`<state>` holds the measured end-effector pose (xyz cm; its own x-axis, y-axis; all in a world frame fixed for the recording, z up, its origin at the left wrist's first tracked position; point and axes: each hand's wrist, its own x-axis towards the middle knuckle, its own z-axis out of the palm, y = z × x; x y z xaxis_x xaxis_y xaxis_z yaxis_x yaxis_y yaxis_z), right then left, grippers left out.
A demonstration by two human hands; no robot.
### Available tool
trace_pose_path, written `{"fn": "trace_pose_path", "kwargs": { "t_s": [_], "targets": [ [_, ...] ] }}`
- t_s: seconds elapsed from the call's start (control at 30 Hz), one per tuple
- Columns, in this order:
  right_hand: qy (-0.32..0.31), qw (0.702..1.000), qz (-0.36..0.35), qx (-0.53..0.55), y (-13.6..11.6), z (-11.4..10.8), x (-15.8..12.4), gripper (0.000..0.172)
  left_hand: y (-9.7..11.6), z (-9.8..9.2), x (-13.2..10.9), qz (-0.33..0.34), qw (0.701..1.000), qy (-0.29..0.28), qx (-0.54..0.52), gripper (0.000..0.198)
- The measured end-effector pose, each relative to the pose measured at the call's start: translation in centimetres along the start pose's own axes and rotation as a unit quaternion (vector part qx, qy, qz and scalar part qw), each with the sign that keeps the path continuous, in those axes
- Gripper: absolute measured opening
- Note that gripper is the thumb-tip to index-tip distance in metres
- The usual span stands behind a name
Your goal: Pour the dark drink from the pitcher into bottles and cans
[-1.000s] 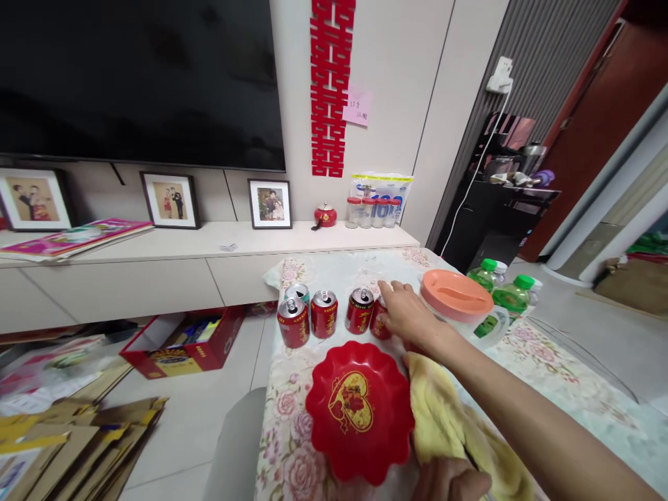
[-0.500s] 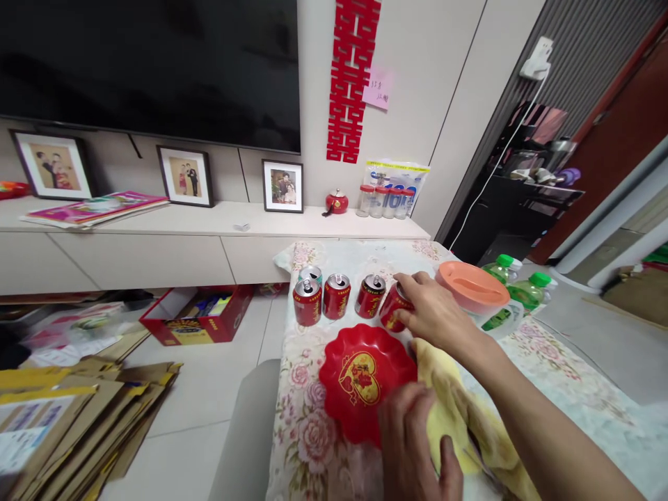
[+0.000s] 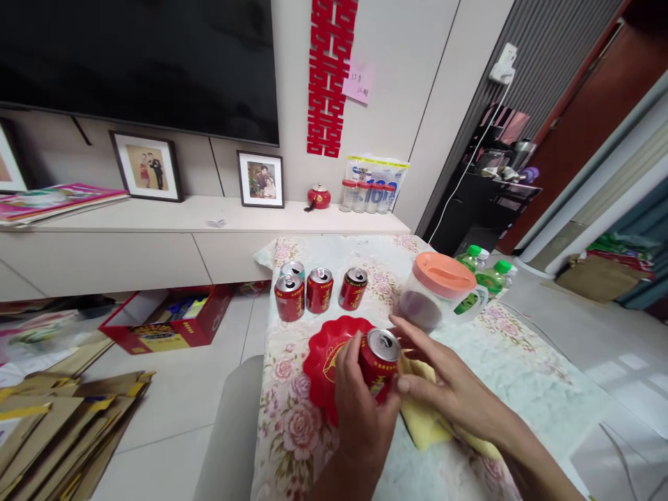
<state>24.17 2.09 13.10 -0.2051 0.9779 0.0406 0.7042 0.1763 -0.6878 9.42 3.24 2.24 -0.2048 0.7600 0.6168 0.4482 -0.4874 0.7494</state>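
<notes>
A red drink can (image 3: 379, 358), its top opened, is tilted slightly above the red scalloped plate (image 3: 319, 358). My left hand (image 3: 360, 410) wraps round its left side and front. On the can's right, my right hand (image 3: 443, 379) has its fingers apart, the thumb close against the can; whether it touches is hard to tell. A yellow cloth (image 3: 425, 417) lies under my right hand, partly covered by it. Beyond the plate stand more opened cans: a red can (image 3: 289, 299), another red can (image 3: 319, 292), a dark-topped red can (image 3: 353, 289) and a teal can (image 3: 293, 268) partly hidden behind.
A clear pitcher (image 3: 425, 306) with an orange lid and dark contents stands right of the cans. Green-capped bottles (image 3: 490, 280) are behind it. A flowered cloth (image 3: 297, 417) covers the table. Left on the floor are a red box (image 3: 193, 327) and flattened cardboard (image 3: 67, 424).
The rightmost can has been lifted from the table and brought nearer, over the plate. My left hand has closed round it, while my right hand's fingers have spread. The view has shifted right.
</notes>
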Motion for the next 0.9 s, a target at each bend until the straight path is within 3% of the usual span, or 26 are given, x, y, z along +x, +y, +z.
{"fn": "trace_pose_path", "kwargs": {
  "t_s": [0.07, 0.13, 0.27, 0.37, 0.43, 0.53, 0.6, 0.67, 0.77, 0.9],
  "targets": [
    [0.021, 0.999, 0.034, -0.026, 2.9, 0.5, -1.2, 0.07, -0.2, 0.1, 0.2, -0.021, 1.0, 0.008, 0.009, 0.064],
    [-0.014, 0.992, 0.069, -0.107, 5.4, 1.2, -2.6, 0.062, -0.4, 0.1, 0.5, -0.04, 0.999, 0.008, 0.015, 0.062],
    [-0.014, 0.982, 0.055, -0.18, 8.2, 1.7, -5.2, 0.055, -0.7, 0.0, 1.1, -0.069, 0.998, 0.003, 0.012, 0.061],
    [-0.009, 0.981, 0.069, -0.183, 8.8, 0.0, -6.2, 0.053, -1.1, -0.1, 1.5, -0.083, 0.997, -0.003, -0.002, 0.06],
    [-0.006, 0.985, 0.094, -0.143, 9.3, -1.8, -6.4, 0.04, -1.5, -0.2, 1.8, -0.099, 0.995, -0.004, -0.002, 0.058],
    [0.128, 0.979, 0.156, -0.017, 10.5, -4.7, -5.8, 0.025, -2.0, -0.1, 2.1, -0.132, 0.991, -0.01, -0.004, 0.055],
    [0.265, 0.942, 0.199, 0.048, 11.6, -6.1, -4.8, 0.033, -2.1, -0.1, 2.3, -0.15, 0.988, -0.019, -0.02, 0.055],
    [0.349, 0.91, 0.209, 0.088, 12.6, -6.8, -3.3, 0.042, -1.9, -0.1, 2.3, -0.165, 0.985, -0.027, -0.033, 0.055],
    [0.395, 0.885, 0.173, 0.176, 13.6, -6.7, -0.7, 0.056, -1.6, 0.0, 2.2, -0.167, 0.985, -0.033, -0.036, 0.056],
    [0.415, 0.859, 0.104, 0.281, 14.0, -6.1, 2.1, 0.059, -1.7, 0.0, 2.0, -0.13, 0.991, -0.028, -0.021, 0.056]
  ]
}}
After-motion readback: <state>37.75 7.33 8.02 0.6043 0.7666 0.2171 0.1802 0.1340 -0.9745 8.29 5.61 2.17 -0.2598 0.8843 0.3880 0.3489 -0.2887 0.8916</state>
